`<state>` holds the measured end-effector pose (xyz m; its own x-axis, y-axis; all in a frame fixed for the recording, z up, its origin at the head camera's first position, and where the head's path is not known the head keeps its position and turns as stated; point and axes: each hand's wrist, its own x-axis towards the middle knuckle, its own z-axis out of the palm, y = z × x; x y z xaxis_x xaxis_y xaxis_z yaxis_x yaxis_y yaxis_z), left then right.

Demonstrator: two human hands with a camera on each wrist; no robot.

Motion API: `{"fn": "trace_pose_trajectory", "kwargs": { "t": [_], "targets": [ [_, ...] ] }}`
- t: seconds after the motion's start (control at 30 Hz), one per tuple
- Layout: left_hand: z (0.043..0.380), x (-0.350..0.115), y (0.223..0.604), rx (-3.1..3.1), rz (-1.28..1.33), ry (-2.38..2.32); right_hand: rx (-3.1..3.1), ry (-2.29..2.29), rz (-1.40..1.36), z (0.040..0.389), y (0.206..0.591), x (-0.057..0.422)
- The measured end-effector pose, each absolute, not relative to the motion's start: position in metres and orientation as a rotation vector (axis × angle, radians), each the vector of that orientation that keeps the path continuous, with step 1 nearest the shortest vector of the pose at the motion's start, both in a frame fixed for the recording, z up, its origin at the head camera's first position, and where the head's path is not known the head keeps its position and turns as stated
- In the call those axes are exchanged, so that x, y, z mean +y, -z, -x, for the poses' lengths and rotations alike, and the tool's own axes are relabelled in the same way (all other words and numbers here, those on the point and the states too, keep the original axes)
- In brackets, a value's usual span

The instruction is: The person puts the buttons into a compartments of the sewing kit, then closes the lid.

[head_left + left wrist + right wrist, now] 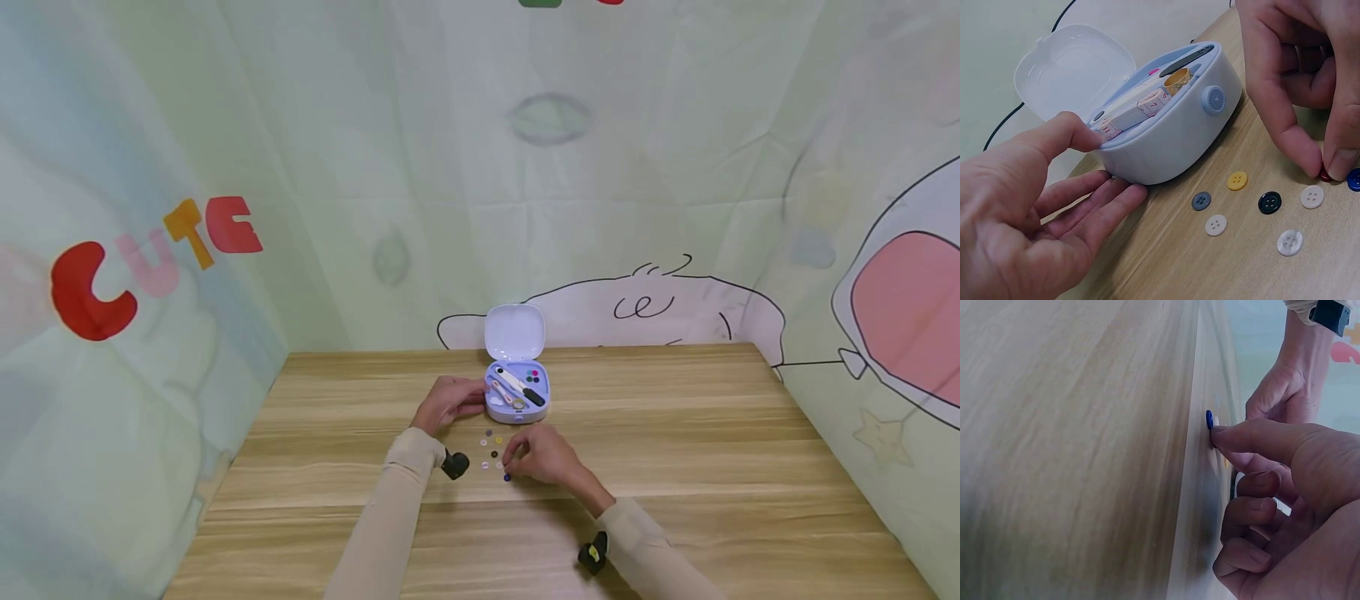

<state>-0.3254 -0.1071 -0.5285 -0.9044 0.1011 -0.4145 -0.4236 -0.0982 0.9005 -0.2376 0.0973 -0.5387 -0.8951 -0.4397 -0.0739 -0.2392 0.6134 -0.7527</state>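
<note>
While the right hand [547, 456] pinches a red button [1324, 177] between thumb and finger, low at the surface [675, 433], the open sewing box [506, 417] lies far of those fingertips, nearly straight ahead, so that near-to-far span is probably the relation to watch; button is round, no useful long axis. Left hand [448, 400] is nearer the box, fingers spread and touching its left side, one tip at the rim, others by the base. Other loose buttons [1277, 201] lie left and far of the pinch, a blue button [1355, 180] just beside it. Red button mostly covered by fingertips, can't tell if it's off the surface; blue one cut by the left wrist view's edge; right wrist view doesn't show the box
</note>
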Motion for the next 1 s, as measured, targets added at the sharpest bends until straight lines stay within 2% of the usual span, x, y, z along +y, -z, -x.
{"fn": "trace_pose_trajectory", "kwargs": {
  "t": [1.0],
  "targets": [
    [0.3242,-0.1071,0.5269,1.841,0.369,-2.041,2.627,1.089,0.554,0.2342,0.5358,0.0954]
  ]
}}
